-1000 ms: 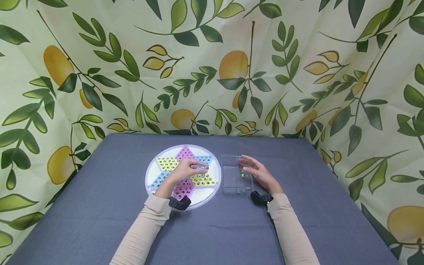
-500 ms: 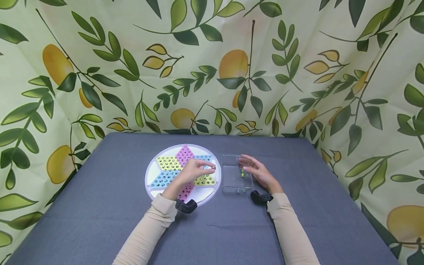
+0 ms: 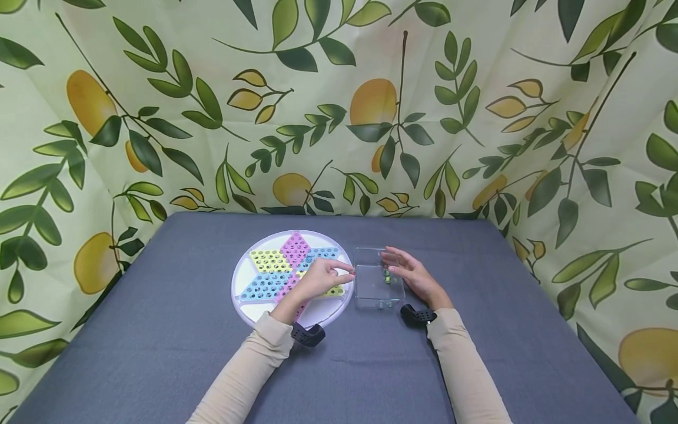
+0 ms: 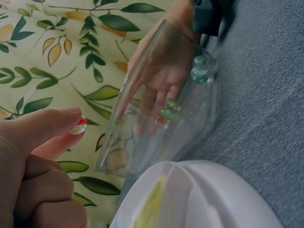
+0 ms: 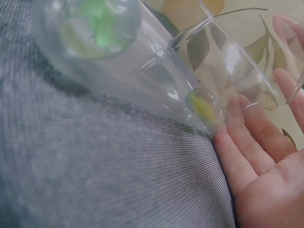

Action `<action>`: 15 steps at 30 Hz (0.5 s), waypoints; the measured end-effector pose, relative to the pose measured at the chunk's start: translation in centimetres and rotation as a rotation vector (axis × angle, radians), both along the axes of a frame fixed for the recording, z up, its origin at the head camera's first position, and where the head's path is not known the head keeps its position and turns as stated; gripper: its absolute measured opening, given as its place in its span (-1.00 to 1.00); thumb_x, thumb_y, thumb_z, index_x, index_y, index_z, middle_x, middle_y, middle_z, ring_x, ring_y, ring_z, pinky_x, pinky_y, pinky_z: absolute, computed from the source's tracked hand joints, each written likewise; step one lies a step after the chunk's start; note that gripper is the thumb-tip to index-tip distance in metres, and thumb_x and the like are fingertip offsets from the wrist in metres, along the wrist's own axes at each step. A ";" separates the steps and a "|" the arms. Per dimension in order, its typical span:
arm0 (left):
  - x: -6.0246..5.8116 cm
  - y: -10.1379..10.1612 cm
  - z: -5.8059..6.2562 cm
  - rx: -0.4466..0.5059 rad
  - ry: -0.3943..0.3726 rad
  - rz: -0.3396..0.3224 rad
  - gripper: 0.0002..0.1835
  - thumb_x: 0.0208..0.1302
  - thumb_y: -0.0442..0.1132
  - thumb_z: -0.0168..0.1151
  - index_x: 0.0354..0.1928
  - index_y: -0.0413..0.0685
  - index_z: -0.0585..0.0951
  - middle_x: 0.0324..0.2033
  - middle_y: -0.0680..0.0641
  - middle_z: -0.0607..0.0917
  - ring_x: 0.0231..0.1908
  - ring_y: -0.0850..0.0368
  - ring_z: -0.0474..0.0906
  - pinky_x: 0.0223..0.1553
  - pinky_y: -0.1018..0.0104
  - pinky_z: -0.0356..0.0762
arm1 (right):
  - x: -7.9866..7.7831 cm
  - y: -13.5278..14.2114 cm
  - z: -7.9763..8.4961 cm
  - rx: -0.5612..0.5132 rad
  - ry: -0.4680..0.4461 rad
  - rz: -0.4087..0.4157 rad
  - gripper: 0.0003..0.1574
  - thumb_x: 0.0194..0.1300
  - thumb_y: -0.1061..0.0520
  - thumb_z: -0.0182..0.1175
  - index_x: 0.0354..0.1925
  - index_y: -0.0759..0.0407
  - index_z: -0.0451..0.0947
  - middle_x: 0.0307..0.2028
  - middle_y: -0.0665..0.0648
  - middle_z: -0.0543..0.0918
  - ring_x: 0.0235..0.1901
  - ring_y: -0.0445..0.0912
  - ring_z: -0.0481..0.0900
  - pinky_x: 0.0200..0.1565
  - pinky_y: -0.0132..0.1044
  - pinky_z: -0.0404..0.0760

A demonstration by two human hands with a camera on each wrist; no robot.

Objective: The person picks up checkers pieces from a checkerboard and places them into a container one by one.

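A glass marble (image 4: 80,125) with a red streak is pinched between the thumb and index fingertip of my left hand (image 3: 320,279), its other fingers curled in. That hand hovers over the right edge of a round white board (image 3: 246,312) with a star of pink, yellow and blue holed triangles. Just right of the board stands a clear plastic box (image 3: 371,281) with several marbles in it, such as a green one (image 5: 100,26) and a yellow-green one (image 5: 204,107). My right hand (image 3: 415,277) rests against the box's right wall, its fingers extended.
Both objects stand on a table with a dark grey cloth (image 3: 132,341). A leaf-and-fruit patterned curtain (image 3: 328,118) hangs behind and along the sides. Each wrist wears a black camera band, like the one on the left wrist (image 3: 308,335).
My left hand has moved right across the board toward the clear box, still pinching the marble. My right hand stays at the box's side.
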State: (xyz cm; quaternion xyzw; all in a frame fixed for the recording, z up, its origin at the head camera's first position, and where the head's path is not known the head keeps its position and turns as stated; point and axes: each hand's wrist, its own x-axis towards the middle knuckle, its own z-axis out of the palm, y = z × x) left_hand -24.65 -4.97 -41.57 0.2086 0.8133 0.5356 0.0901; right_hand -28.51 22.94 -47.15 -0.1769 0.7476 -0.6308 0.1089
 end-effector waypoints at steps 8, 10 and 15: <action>0.1 0.7 -0.3 -0.006 0.008 -0.032 -0.69 0.20 -0.23 0.31 -0.06 -0.26 0.68 -0.87 0.22 0.23 -0.80 0.41 0.04 -0.73 0.52 0.01 | 0.0 0.0 0.1 0.004 -0.014 -0.009 -0.25 0.39 0.19 0.08 0.46 0.19 0.07 0.41 0.37 0.23 0.42 0.26 0.19 0.27 -0.44 0.35; 0.2 0.8 -0.3 -0.019 0.011 -0.036 -0.70 0.20 -0.23 0.31 -0.07 -0.24 0.69 -0.86 0.21 0.24 -0.80 0.41 0.05 -0.72 0.52 0.01 | 0.1 0.0 0.1 0.004 -0.012 -0.008 -0.25 0.40 0.20 0.07 0.46 0.20 0.06 0.41 0.38 0.23 0.42 0.27 0.18 0.23 -0.50 0.36; 0.4 1.1 -0.3 -0.050 0.011 -0.054 -0.71 0.21 -0.25 0.30 -0.05 -0.25 0.68 -0.86 0.20 0.25 -0.79 0.39 0.06 -0.72 0.53 0.02 | 0.0 -0.1 0.0 0.002 -0.014 -0.012 -0.26 0.40 0.21 0.05 0.46 0.20 0.06 0.42 0.38 0.22 0.43 0.27 0.17 0.39 -0.19 0.29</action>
